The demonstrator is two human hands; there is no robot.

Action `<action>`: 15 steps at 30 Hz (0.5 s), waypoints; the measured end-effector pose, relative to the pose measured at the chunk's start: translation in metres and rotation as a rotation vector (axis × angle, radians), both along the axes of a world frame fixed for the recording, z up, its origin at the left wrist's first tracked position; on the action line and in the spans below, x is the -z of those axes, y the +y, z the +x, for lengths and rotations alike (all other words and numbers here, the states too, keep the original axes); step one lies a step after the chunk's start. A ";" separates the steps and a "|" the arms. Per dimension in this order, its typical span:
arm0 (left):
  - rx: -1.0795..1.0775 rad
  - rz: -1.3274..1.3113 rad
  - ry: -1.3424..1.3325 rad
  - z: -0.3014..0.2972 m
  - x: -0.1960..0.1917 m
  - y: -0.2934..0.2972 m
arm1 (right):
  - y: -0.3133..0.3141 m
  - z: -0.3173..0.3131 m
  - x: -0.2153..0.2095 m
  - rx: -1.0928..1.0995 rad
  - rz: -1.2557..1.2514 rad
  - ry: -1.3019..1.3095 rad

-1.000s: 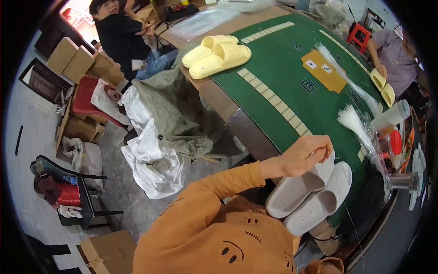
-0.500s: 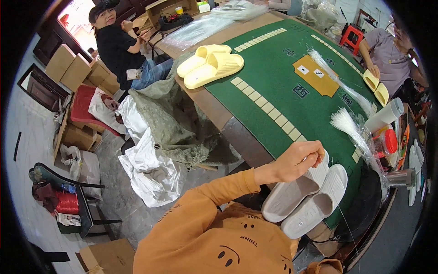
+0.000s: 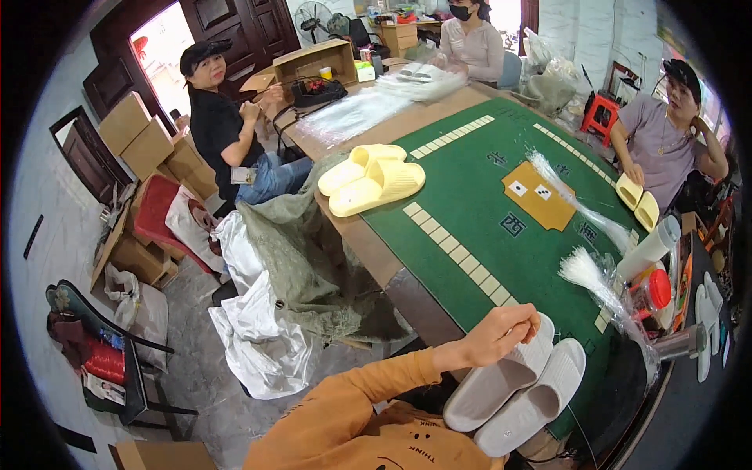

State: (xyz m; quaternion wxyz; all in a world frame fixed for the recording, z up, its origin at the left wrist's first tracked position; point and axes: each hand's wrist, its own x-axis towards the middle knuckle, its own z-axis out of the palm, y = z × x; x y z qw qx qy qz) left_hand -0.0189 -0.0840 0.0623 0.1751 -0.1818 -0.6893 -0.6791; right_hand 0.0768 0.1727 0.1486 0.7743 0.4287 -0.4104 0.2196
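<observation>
My left hand (image 3: 501, 335) is closed, its fingers pinched together above the strap of the nearer slipper in a pair of light grey slippers (image 3: 492, 386). Whatever lies in the pinch is too small or hidden to make out. Both slippers rest side by side at the near edge of the table, toes pointing away from me. A thin clear strand (image 3: 581, 433) hangs beside the right-hand slipper. My right hand is out of the picture.
A green mat (image 3: 454, 188) covers the table. On it lie yellow slippers (image 3: 377, 188), a bundle of clear plastic strands (image 3: 587, 270) and a red-lidded jar (image 3: 656, 290). Three people sit around the table, one touching small yellow slippers (image 3: 638, 202). A sack (image 3: 305, 266) hangs at the left edge.
The view has tilted up, showing more of the room and the person at the far end. My left hand stays closed by the grey slippers. The orange cuff at the lower right has left the picture.
</observation>
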 end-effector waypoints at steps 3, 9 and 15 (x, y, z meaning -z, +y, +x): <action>0.034 0.025 -0.061 0.000 -0.008 -0.002 | 0.007 -0.004 0.000 0.018 0.017 0.002; 0.024 -0.006 -0.032 -0.004 -0.005 -0.005 | 0.017 -0.022 0.002 0.053 0.049 -0.019; -0.001 0.023 -0.088 -0.006 -0.003 -0.004 | 0.024 -0.039 0.003 0.089 0.064 -0.056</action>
